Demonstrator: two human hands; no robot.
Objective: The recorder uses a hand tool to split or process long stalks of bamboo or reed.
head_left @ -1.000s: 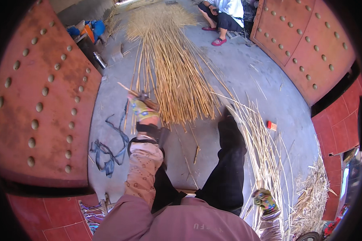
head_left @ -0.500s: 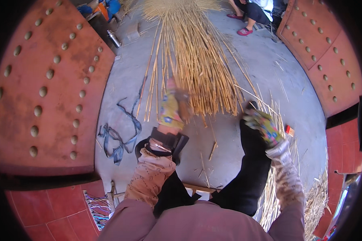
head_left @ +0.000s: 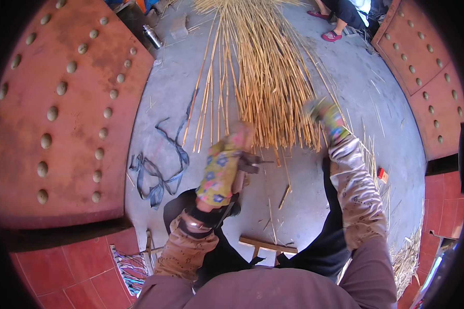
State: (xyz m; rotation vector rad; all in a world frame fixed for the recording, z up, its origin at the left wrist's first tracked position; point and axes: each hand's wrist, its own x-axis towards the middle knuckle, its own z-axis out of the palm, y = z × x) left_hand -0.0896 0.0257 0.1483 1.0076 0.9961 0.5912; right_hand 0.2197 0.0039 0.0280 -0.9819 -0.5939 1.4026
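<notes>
My left hand (head_left: 219, 172), in a yellow flowered glove with bare fingertips, is just short of the near ends of a spread of long tan cane stalks (head_left: 278, 103). It is closed around a small dark tool (head_left: 250, 162), whose kind is blurred by motion. My right hand (head_left: 327, 117), in a similar glove, reaches to the right edge of the stalks. Its fingers are smeared, so whether they grip a stalk does not show. A short loose piece of cane (head_left: 284, 196) lies on the floor between my knees.
Dark strips of strap (head_left: 157, 180) lie tangled on the left. Studded reddish doors (head_left: 72, 118) flank the floor. A metal flask (head_left: 152, 37) stands far left; another person's foot in a red shoe (head_left: 331, 36) is far right. A small red box (head_left: 382, 175) lies on the right.
My left hand has moved back toward me, away from the stalks, with the dark tool. My right hand has gone forward from beside my knee to the stalks' right edge.
</notes>
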